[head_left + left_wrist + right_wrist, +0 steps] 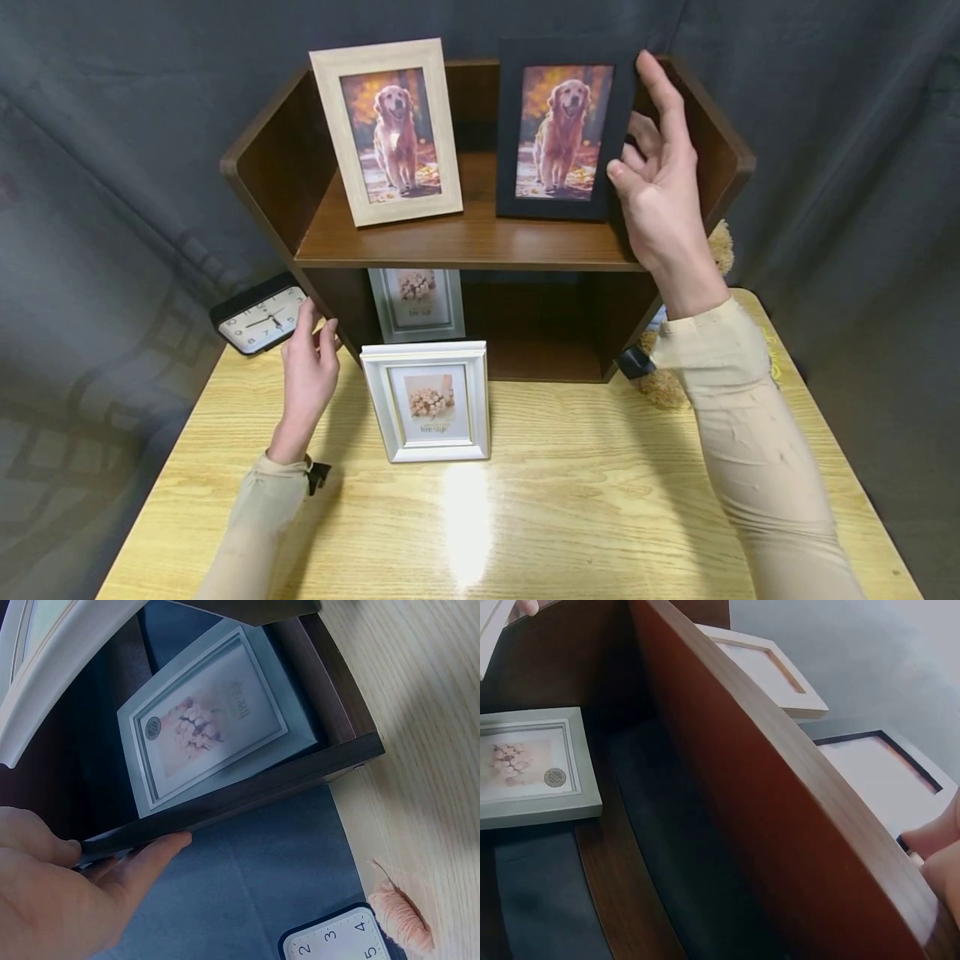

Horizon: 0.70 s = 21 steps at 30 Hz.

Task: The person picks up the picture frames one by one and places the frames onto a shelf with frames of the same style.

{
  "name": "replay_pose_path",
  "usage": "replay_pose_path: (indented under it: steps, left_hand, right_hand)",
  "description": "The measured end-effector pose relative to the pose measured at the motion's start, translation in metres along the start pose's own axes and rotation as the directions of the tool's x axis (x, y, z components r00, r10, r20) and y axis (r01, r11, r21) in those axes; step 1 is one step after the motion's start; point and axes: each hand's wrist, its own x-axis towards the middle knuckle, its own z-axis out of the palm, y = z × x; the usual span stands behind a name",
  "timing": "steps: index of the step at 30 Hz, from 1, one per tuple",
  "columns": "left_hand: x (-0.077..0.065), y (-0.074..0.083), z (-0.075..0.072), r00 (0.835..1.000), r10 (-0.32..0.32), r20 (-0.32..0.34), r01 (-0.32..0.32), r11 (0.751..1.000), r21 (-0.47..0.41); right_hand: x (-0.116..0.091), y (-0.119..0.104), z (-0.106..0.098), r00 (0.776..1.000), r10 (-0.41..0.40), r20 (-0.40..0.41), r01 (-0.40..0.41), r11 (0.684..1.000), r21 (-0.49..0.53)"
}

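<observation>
Two finger pinches, we see: right hand on the far-right black frame, left hand on the left shelf wall.

The clock bears dial numerals, with 2, 3, 4 and 5 clear in the left wrist view, and the white picture frame shows "free style" beneath its flowers.

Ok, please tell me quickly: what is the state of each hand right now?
Left hand: closed, gripping the wooden shelf at its left side.
Right hand: closed, holding the black picture frame by its right edge.
</observation>
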Motion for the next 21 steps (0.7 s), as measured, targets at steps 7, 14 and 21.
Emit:
replay_pose_path:
  steps: [7, 14, 21]
  left_hand:
    - [0.0019, -0.0033, 0.0013, 1.0, 0.02, -0.006, -0.02, 1.0, -0.013]
    - [0.0039, -0.0071, 0.002, 1.0, 0.028, -0.001, -0.028, 0.999, -0.032]
    - [0.0035, -0.0093, 0.0021, 1.0, 0.022, 0.004, -0.021, 0.999, -0.035]
  right_hand:
    - [-0.0006, 0.0032, -0.0008, 0.999, 0.048, -0.013, -0.048, 0.998, -0.048]
    - [-0.0035, 0.0015, 0.0017, 0.997, 0.081, 0.0, -0.081, 0.996, -0.041]
    - [-0.0057, -0.0013, 0.003, 0.997, 0.081, 0.016, -0.08, 0.996, -0.033]
